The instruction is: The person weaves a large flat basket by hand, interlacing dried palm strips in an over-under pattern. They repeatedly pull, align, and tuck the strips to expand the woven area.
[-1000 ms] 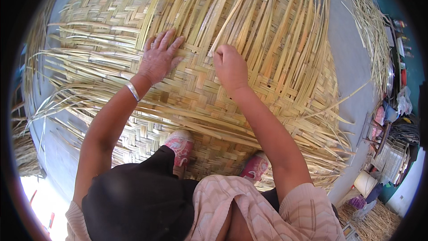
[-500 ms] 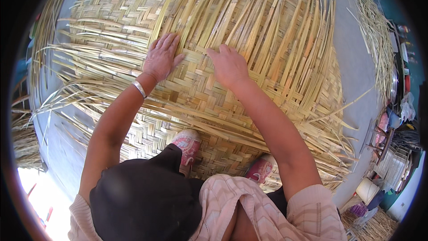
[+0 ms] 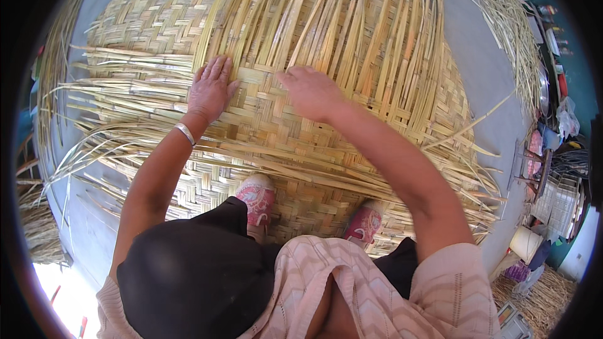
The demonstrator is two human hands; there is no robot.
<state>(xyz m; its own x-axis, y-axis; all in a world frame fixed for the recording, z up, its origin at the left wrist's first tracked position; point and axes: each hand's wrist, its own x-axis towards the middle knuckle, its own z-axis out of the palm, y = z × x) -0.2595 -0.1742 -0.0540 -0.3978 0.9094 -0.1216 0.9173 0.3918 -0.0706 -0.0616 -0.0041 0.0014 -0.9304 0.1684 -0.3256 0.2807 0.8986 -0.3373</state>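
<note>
A mat woven from flat split reed strips lies on the floor beneath both hands. My left hand rests flat on it, fingers stretched and thumb apart, next to strip ends running left. My right hand is at the edge of the weave, its fingers curled together; whatever they may pinch is hidden beneath them. Past the hands, long unwoven strips fan away over the mat. More loose strips stick out to the left, and others cross the mat nearer to me.
My shoes stand on the mat. Grey floor borders it. Piles of reed lie at the far right and far left. On the right are a white bucket, a wire rack and plastic bags.
My left hand has slid slightly left and nearer to me. My right hand has shifted a little left and its fingers are more curled. The whole view has moved slightly.
</note>
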